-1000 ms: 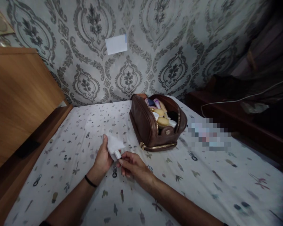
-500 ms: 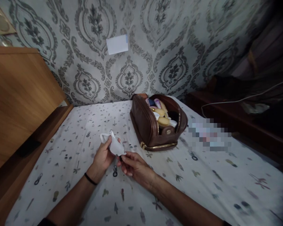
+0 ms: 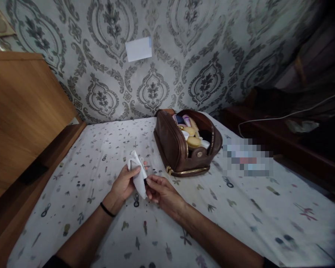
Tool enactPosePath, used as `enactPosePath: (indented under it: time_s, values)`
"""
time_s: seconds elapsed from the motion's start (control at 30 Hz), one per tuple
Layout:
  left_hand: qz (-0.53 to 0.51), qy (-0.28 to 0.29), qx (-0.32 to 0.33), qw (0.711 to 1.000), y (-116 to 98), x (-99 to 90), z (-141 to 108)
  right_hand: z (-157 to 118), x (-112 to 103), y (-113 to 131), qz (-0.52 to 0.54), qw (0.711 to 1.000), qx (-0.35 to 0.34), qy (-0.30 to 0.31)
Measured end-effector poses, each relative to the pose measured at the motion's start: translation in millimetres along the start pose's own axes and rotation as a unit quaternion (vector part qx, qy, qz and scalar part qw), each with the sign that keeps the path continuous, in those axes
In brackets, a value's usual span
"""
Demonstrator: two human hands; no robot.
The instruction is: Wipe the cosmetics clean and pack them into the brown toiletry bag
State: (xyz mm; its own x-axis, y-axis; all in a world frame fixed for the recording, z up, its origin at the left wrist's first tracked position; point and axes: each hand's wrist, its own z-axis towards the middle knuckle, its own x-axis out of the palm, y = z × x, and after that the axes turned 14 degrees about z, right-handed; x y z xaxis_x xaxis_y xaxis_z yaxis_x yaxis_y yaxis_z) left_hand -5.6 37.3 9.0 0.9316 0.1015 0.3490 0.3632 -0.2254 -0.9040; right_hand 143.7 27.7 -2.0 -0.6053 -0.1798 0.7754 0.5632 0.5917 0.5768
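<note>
My left hand (image 3: 126, 182) is closed round a folded, soft-looking white item (image 3: 140, 182) with a white loop at its upper end; I cannot make out its exact kind. The thumb presses on its near face and the fingers are behind it. At the item's right side, my right hand (image 3: 162, 191) pinches a small dark piece (image 3: 145, 181) between thumb and fingertips. Whether that piece is joined to the white item is hidden. Beyond my hands, to the right, a brown leather toiletry bag (image 3: 170, 143) stands unzipped, with yellow-lidded containers (image 3: 194, 142) and tubes (image 3: 186, 120) inside.
The bag stands on a bed-like surface with a white patterned sheet (image 3: 100, 227). A wooden cabinet (image 3: 25, 123) borders the left side. Behind is a patterned wall with a white paper (image 3: 139, 49). A blurred-out patch lies right of the bag, and a pale cable (image 3: 279, 120) runs beyond.
The white item has turned more upright in my left hand, its lower end now pointing down. My right fingers have moved slightly up along its right side. The bag has not moved.
</note>
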Motion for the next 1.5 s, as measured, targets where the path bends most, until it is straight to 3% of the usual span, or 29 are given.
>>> enactPosePath:
  time_s: [0.17,0.27,0.47,0.63,0.8,1.0,1.13,1.33,1.5]
  values:
    - [0.062,0.114,-0.022,0.991,2.7,1.6,-5.0,2.2,-1.9,2.0,0.006,0.999,-0.031,-0.013]
    - [0.070,0.132,-0.008,0.989,5.2,3.2,-6.6,3.1,-3.3,2.2,0.001,0.999,-0.041,-0.020]
    - [0.069,0.099,0.003,0.993,5.8,6.7,-7.6,3.0,-2.6,0.3,-0.053,0.996,-0.072,-0.027]
    - [0.056,0.023,0.043,0.997,7.5,9.0,-5.4,2.8,0.2,-2.0,-0.077,0.993,-0.085,-0.036]
    - [0.024,-0.035,0.020,0.999,13.7,6.7,0.4,1.3,-2.1,-2.8,-0.124,0.988,-0.089,-0.013]
    - [0.005,0.017,-0.038,0.999,10.6,5.1,0.4,-2.1,1.1,-0.1,-0.103,0.993,-0.054,0.028]
    - [-0.013,-0.002,-0.063,0.998,4.0,6.0,-1.4,-2.0,2.7,0.9,-0.038,0.999,-0.007,0.030]
    - [-0.066,-0.034,-0.030,0.997,4.3,7.7,-0.3,-0.8,1.6,3.3,0.089,0.995,0.041,0.016]
    - [-0.030,0.009,-0.003,1.000,6.0,5.9,-3.0,1.6,3.2,5.4,0.145,0.989,0.024,-0.014]
